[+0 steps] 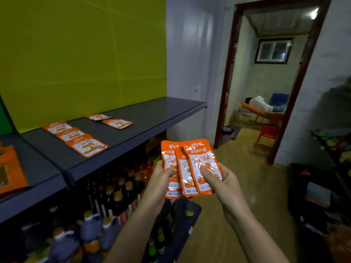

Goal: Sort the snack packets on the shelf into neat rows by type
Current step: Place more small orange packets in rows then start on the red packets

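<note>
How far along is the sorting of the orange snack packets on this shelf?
Done: a row of three packets lies overlapped on the grey shelf. In hand: the left hand and right hand hold a fan of three packets. Left: placing those, and lining up the two loose packets farther back.

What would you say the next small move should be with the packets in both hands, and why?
Probably slide the front packet off the fan with the right hand and lay it on the shelf beside the row of three matching packets. The right thumb presses on it, the left hand holds the other two packets, and bare shelf lies beside that row.
</note>
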### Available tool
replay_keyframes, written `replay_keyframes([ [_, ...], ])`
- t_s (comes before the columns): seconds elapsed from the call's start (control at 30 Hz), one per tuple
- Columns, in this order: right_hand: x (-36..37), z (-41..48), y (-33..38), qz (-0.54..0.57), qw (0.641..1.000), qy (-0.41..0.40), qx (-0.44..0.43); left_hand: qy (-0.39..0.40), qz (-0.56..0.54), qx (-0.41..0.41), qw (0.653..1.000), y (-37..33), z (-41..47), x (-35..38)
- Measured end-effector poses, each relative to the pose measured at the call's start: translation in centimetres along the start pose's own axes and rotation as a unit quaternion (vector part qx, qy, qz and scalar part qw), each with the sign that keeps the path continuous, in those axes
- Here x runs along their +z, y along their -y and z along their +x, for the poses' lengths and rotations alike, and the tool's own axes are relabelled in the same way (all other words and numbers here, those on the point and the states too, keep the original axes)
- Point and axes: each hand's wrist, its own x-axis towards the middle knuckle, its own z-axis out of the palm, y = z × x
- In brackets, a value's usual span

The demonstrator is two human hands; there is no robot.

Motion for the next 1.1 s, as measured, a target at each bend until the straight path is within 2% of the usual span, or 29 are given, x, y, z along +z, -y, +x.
replay_keyframes([
  [0.23, 4.4, 11.1, -0.9, 0.024, 0.996, 0.079, -0.016, -0.068, -0.089, 0.032, 0.993, -1.9, 8.0, -0.3],
  [0.4, 8.2, 17.2, 0.7, 0.047, 0.982, 0.178, -0.032, -0.136, -0.051, 0.098, 0.985, -3.8, 12.6, -2.2],
  [0.53, 11.1, 21.2, 1.7, 0.003, 0.967, 0.249, -0.059, -0.211, -0.015, 0.147, 0.966, -5.2, 15.0, -4.1],
  [0.67, 13.5, 24.2, 2.5, 0.007, 0.933, 0.356, -0.048, -0.288, 0.012, 0.161, 0.944, -6.4, 15.9, -6.3],
  [0.73, 14.3, 25.9, 2.6, 0.03, 0.921, 0.386, -0.037, -0.332, 0.021, 0.168, 0.928, -6.7, 16.1, -7.3],
  [0.83, 15.5, 28.5, 2.0, 0.031, 0.924, 0.381, -0.024, -0.42, 0.025, 0.193, 0.887, -6.8, 15.7, -8.7],
  [1.0, 18.4, 31.1, -0.2, -0.117, 0.905, 0.409, -0.033, -0.533, 0.001, 0.204, 0.821, -6.8, 13.7, -9.7],
  [1.1, 19.5, 31.4, -0.8, -0.208, 0.891, 0.392, -0.098, -0.559, -0.004, 0.204, 0.803, -6.6, 13.2, -9.3],
])
